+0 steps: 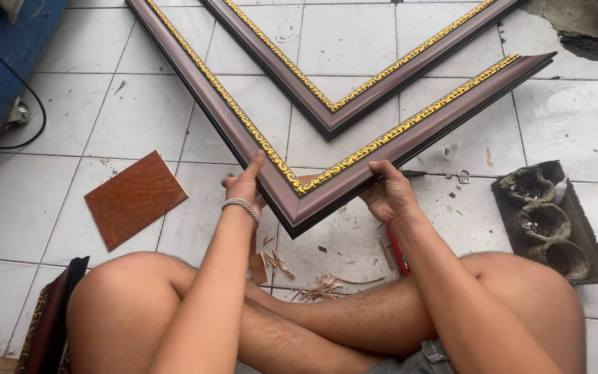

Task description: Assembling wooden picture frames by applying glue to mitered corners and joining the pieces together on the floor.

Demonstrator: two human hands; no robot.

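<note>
Two lengths of dark reddish-brown picture-frame moulding with a gold ornamental strip meet in a mitred corner (299,201) just in front of my crossed legs. My left hand (246,185), with a beaded bracelet on the wrist, grips the left moulding (202,90) near the corner, index finger stretched along its face. My right hand (389,190) grips the right moulding (444,111) close to the same corner. A second joined corner of the same moulding (327,114) lies on the tiled floor behind.
A brown square board (135,198) lies on the floor at left. Wood shavings (323,287) and a red-handled tool (399,256) lie by my legs. A dark tray with crusted bowls (545,221) sits at right, a small metal hook (463,176) nearby. More moulding (46,318) is at bottom left, a blue machine (1,55) at top left.
</note>
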